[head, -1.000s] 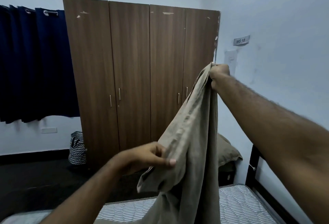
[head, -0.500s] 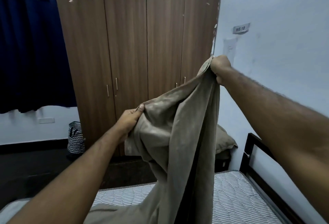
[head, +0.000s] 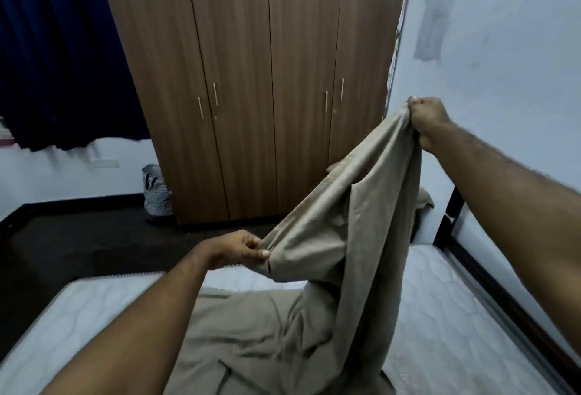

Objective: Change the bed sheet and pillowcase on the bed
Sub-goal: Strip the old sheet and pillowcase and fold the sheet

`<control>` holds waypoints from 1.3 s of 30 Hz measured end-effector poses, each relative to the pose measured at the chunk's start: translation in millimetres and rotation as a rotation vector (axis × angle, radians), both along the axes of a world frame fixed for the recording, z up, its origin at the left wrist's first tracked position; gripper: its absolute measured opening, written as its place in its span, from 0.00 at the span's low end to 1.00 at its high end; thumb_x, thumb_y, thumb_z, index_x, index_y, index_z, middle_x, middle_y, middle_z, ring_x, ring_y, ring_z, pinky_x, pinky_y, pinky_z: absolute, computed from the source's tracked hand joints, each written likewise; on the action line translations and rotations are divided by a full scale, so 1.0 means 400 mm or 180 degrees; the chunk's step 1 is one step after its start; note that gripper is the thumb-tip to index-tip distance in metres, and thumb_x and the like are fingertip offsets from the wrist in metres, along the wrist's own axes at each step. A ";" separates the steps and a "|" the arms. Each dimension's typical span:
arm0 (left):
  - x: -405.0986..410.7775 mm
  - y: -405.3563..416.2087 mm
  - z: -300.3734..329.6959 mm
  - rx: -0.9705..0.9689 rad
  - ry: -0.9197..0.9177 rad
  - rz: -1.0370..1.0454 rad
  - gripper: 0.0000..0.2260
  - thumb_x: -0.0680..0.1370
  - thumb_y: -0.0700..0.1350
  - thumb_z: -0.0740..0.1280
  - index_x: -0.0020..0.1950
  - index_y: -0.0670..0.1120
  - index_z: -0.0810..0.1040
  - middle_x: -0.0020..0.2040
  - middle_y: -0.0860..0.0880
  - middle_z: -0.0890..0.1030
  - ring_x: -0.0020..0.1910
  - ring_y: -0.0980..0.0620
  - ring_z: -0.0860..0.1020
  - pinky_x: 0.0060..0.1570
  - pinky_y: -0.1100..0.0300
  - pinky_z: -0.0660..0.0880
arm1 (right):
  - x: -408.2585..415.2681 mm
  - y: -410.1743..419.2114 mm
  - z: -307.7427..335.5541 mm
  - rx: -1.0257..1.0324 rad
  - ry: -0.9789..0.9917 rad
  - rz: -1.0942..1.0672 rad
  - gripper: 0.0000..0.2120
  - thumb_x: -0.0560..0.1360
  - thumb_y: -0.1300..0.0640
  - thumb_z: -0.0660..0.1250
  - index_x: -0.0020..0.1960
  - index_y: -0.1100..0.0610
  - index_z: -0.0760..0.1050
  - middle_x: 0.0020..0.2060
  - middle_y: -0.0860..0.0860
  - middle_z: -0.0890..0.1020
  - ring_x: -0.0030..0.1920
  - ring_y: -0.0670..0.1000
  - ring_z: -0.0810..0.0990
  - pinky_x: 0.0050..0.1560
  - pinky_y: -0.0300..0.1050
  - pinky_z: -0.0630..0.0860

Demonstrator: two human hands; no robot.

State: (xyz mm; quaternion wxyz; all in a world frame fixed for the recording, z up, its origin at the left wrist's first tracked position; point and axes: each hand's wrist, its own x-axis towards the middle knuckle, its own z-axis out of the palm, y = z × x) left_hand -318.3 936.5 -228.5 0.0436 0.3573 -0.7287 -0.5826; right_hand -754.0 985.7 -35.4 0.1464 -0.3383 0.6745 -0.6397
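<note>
I see my two bare arms reach out over the bed. My left hand [head: 242, 250] pinches a bunched bit of the tan bed sheet [head: 342, 237] between thumb and curled fingers, low down and close to me. My right hand [head: 429, 121] is up high on the right, near the pale wall [head: 509, 58]. Its fingers are curled tight round another bunch of the same sheet. The cloth runs in a slope from the high hand down to the low hand. More of it hangs down from the right hand in long folds. The rest of the sheet lies crumpled on the white quilted mattress [head: 440, 306], right in front of me.

The mattress shows bare on both sides of the sheet. A dark bed frame [head: 452, 215] runs along the right edge, next to the wall. Past the hanging cloth I can just see a bit of a tan pillow [head: 425, 203] at the far end of the bed.

Behind the bed stands a big brown wardrobe [head: 251, 80] with its four doors closed. A dark blue curtain [head: 59, 49] hangs to its left. A black and white basket [head: 156, 190] sits on the dark floor [head: 78, 247], just beside the wardrobe.
</note>
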 end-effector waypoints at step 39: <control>0.022 -0.131 0.046 -0.4045 -0.3301 0.0702 0.23 0.82 0.57 0.62 0.73 0.50 0.62 0.56 0.40 0.83 0.57 0.40 0.80 0.56 0.50 0.70 | -0.096 0.232 -0.565 0.0910 -0.0673 -0.0337 0.18 0.84 0.55 0.62 0.36 0.58 0.72 0.35 0.53 0.73 0.36 0.49 0.70 0.35 0.42 0.66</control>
